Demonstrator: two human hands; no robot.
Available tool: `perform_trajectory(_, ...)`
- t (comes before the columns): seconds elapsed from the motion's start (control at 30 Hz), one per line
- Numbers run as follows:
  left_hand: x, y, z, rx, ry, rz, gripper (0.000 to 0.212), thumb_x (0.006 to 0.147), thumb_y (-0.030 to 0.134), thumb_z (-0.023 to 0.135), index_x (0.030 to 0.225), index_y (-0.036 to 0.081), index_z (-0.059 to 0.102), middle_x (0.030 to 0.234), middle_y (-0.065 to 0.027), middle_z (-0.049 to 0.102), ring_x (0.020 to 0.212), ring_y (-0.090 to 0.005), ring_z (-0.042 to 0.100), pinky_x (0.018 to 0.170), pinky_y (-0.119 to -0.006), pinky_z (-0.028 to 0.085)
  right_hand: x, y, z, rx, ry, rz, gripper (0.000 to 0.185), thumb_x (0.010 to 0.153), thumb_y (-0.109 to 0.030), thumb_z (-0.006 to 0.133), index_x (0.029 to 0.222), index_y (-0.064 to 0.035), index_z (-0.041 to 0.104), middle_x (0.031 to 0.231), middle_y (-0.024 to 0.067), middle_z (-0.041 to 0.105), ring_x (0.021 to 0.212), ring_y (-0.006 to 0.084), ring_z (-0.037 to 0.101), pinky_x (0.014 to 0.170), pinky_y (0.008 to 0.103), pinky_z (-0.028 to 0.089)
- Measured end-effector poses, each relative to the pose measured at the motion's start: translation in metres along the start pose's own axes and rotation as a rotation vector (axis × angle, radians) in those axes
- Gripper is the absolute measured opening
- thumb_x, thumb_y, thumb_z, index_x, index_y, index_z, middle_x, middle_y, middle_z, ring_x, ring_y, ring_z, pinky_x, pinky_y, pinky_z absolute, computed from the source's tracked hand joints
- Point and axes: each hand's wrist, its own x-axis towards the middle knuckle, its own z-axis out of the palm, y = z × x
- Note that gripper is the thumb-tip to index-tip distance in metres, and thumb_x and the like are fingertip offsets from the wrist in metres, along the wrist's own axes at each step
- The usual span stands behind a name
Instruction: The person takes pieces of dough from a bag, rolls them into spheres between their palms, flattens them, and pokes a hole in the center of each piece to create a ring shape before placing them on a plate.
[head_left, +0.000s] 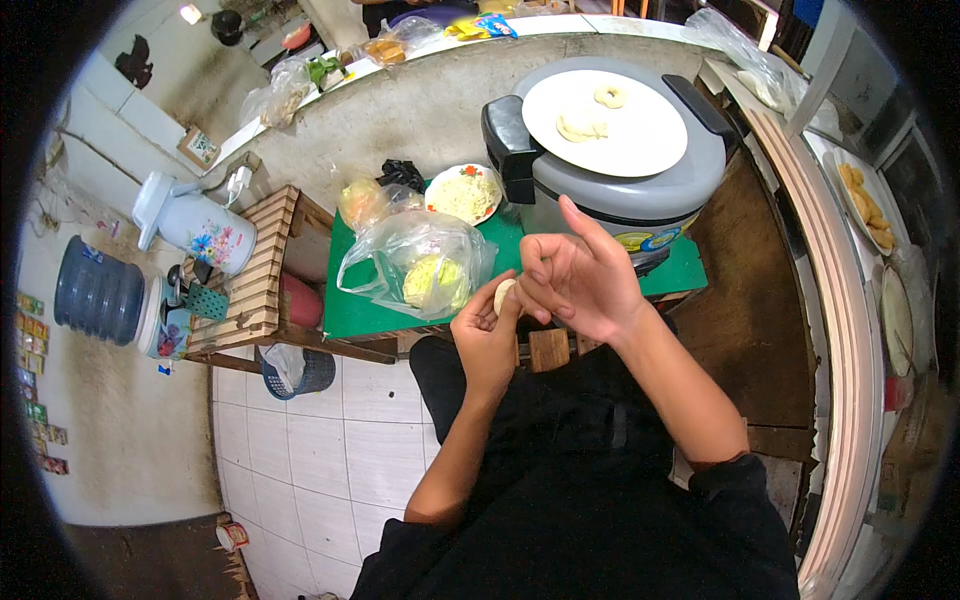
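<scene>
Pinched between the thumb and fingers of my left hand (484, 330) is a small piece of pale dough (505, 297). My right hand (589, 281) is close beside it, palm partly turned up. One digit points upward while the other fingers curl toward the dough; whether they grip it is hidden. Beyond my hands, a white plate (645, 146) rests on the lid of a large grey rice cooker (630, 195). On that plate are a dough ring (610, 96) and a larger lump of dough (581, 126).
On the green table (375, 315) are a plastic bag (367, 259) with a cut cabbage (433, 281) and a flowered plate of shredded food (466, 196). A thermos jug (199, 225) stands on a slatted wooden stand (255, 285) at left. Fried food (866, 206) lies at right.
</scene>
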Motion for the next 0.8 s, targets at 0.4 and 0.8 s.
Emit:
perform_trajectory(0.4,0.019,-0.006,-0.009,0.038,0.224,0.0,0.025,0.097,0.023,0.062,0.094,-0.001,0.067,0.083,-0.0062,0.068,0.07,-0.0116,0.064,0.059,-0.025,0.053,-0.006,0.001,0.0,-0.106,0.211,-0.046,0.046,0.098,-0.046,0.045,0.074,-0.0072,0.053,0.058,0.003,0.05,0.052,0.0148,0.049,0.068,0.0308,0.05)
perform_trajectory(0.8,0.012,0.037,-0.004,-0.177,-0.073,-0.254,0.023,0.095,0.018,0.063,0.109,0.0,0.064,0.095,-0.0097,0.07,0.082,-0.0147,0.068,0.068,-0.028,0.057,-0.004,0.037,-0.012,-0.755,0.448,-0.272,0.026,0.087,-0.014,0.071,0.106,0.0039,0.068,0.091,0.0081,0.071,0.082,0.0126,0.066,0.074,0.0261,0.053)
